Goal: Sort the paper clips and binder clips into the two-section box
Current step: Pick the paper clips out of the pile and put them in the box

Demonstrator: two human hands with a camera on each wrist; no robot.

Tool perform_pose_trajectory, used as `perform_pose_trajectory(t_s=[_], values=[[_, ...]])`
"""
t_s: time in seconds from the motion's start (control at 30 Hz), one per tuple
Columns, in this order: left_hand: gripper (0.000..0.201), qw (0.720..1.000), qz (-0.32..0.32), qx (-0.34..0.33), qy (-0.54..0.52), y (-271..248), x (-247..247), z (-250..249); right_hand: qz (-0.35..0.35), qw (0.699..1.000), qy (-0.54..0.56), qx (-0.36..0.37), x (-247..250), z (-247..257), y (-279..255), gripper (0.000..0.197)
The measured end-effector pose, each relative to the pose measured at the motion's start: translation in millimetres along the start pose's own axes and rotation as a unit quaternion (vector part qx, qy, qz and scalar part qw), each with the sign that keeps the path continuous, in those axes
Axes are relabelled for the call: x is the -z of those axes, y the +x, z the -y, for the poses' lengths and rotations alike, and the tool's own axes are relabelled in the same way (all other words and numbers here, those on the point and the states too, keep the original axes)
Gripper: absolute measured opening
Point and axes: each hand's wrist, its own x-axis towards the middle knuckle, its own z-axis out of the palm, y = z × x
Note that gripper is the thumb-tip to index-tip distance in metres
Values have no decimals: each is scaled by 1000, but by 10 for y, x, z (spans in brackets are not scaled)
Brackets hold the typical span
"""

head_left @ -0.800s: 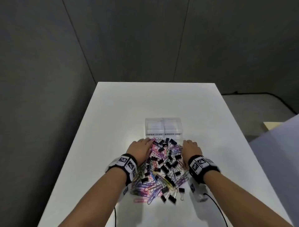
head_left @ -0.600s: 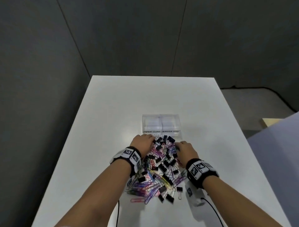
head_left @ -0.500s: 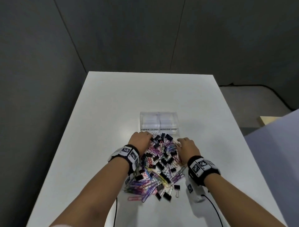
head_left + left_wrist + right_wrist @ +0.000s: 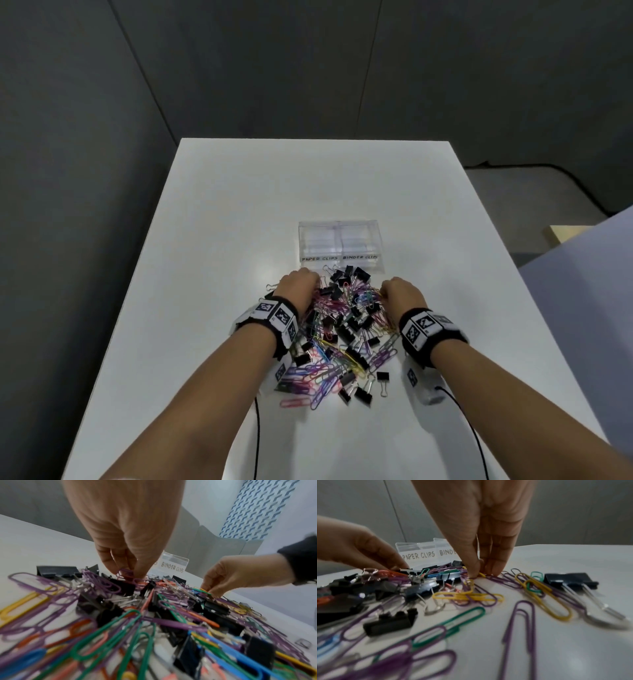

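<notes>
**Both hands down in the pile, box straight ahead**

Nearest us, at the near edge of the white table (image 4: pixel 445 240), loose paper clips (image 4: pixel 322 377) and black binder clips (image 4: pixel 363 394) trail out of the mixed pile, which stretches lengthwise from near to far between our wrists. Farther in, our left hand (image 4: pixel 298 286) dips into the pile's far-left corner; the left wrist view shows its thumb and fingertips (image 4: pixel 142 573) curled together on a purple paper clip (image 4: pixel 125 572). Our right hand (image 4: pixel 400 294) works the right edge of the pile, fingers pointing straight down and closed in a pinch on a yellow paper clip (image 4: pixel 482 574) lying flat on the table.

Beyond both hands, just past the far end of the pile, sits the clear two-section box (image 4: pixel 340 240), its long side running left to right. The PAPER CLIPS section (image 4: pixel 320 257) is on the left, directly ahead of our left hand, which is the nearer of the two; the BINDER CLIPS section (image 4: pixel 359 257) is on the right. We judge that both sections hold nothing yet, and that our right hand must cross leftward to drop its clip.

Against the frame of 0.5 s ago, the box and pile lie as they did, and our hands remain at the same two corners.
</notes>
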Motion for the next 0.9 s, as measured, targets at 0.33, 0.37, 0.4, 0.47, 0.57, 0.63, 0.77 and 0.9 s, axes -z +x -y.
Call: perform_pose_trajectory(t_s=[0.33, 0.37, 0.4, 0.47, 0.57, 0.63, 0.77, 0.9], values=[[37, 999, -14, -30, -22, -219, 47, 88, 42, 999, 17, -17, 60, 33, -14, 9], [42, 999, -12, -24, -45, -246, 60, 120, 44, 998, 33, -19, 77, 21, -17, 5], [47, 998, -5, -19, -67, -272, 76, 148, 40, 998, 48, -20, 89, 8, -15, 7], [53, 995, 21, -11, -101, -328, 105, 189, 31, 997, 72, -17, 94, -17, -24, 9], [48, 990, 43, 10, -134, -394, 123, 244, 29, 995, 97, -10, 84, -22, -61, 16], [42, 987, 48, 25, -152, -426, 120, 278, 38, 995, 95, 3, 72, -2, -94, 30], [22, 975, 54, 55, -207, -466, 145, 321, 25, 996, 78, 21, 53, 54, -122, 27], [19, 973, 47, 54, -221, -481, 128, 353, 24, 996, 80, 11, 70, 77, -109, 18]])
